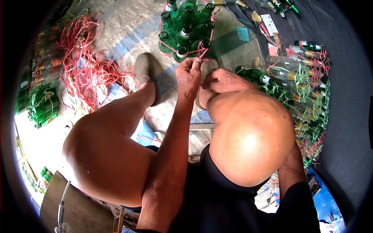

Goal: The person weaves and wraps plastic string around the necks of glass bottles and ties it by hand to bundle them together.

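Several green glass bottles (pixel 186 33) stand upright in a tight cluster at the top of the head view, with pink plastic string (pixel 160 25) looped around them. My left hand (pixel 188 74) is at the near side of the cluster, thumb and finger pinched on the string beside the front bottle necks. Past my right knee, my right hand (pixel 226 81) is closed, its fingers curled near my right shoe (pixel 210 66). What those fingers hold, if anything, is hidden.
A tangled heap of pink string (pixel 83 66) lies on the floor at left. Bundled bottles (pixel 299 83) lie stacked along the right, and more green bottles (pixel 42 103) are at far left. Paper scraps (pixel 269 24) lie at upper right. My left shoe (pixel 143 70) is near the cluster.
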